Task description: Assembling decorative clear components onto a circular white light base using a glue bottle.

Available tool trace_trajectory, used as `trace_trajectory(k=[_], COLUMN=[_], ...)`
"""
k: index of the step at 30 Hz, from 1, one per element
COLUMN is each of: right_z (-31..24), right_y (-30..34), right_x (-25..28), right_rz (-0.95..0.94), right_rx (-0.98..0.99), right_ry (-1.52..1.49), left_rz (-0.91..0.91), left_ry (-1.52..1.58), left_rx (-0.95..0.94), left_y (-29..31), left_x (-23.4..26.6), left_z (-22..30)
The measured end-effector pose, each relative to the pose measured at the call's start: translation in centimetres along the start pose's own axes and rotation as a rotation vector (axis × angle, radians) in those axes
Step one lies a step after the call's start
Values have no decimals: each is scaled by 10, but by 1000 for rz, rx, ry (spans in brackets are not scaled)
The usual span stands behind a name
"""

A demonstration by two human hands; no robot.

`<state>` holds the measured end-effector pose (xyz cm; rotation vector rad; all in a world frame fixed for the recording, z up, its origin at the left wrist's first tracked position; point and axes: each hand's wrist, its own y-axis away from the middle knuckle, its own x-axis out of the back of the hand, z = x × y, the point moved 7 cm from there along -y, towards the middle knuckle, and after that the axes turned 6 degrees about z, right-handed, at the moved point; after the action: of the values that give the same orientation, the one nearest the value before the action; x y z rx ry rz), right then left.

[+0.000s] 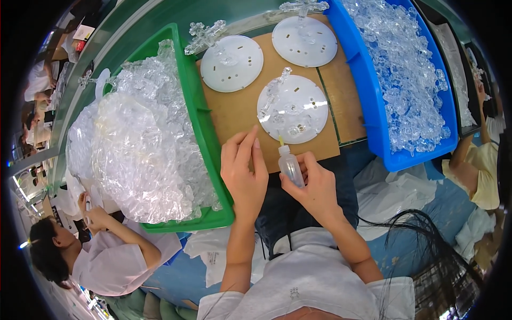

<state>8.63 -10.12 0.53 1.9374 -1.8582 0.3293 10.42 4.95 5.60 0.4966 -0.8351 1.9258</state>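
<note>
Clear plastic formed the small squeeze bottle [290, 168] held in the right hand [314, 186], fingers wrapped around its body. Its long axis ran nearly upright in the view, tilted slightly left, with the thin yellow nozzle pointing away from the person toward the nearest white disc [293, 109]. The nozzle tip sat just short of that disc's near rim.

The left hand [244, 170] lay just left of the bottle, empty, fingers loosely together and extended, the fingertips reaching the near left edge of the same disc.

The disc was round, white and slotted, with a clear crystal-like piece [273, 95] standing on its left part. It rested on a brown cardboard sheet [234, 109] on the tabletop. Two more white discs lay farther away: one at the upper left [232, 64] and one at the upper right [304, 41], each carrying a clear cross-shaped piece.

Open cardboard showed left of the nearest disc, between it and the green bin [205, 128]. That bin hemmed the sheet on the left and held bags of clear plastic parts. A blue bin [368, 106] closed the right side, filled with loose clear pieces. The cardboard's near edge sat just beyond both hands.

Another person in white [112, 256] sat at lower left, and one in yellow [480, 170] at the right edge.
</note>
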Motion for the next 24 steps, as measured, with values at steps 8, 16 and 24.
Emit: trace_trajectory(k=[8,16,24], right_z=[1,1,6], right_y=[0,1,-3], right_x=[-2,4,3], right_rz=[8,42,25], right_rx=[-20,-43,-76], right_ry=[35,-17,73], left_rz=[7,6,-1], left_ry=[33,67,47], left_rx=[28,10,1], left_y=[6,12,14], left_x=[-1,-7,-7], left_z=[-3,-4,-6])
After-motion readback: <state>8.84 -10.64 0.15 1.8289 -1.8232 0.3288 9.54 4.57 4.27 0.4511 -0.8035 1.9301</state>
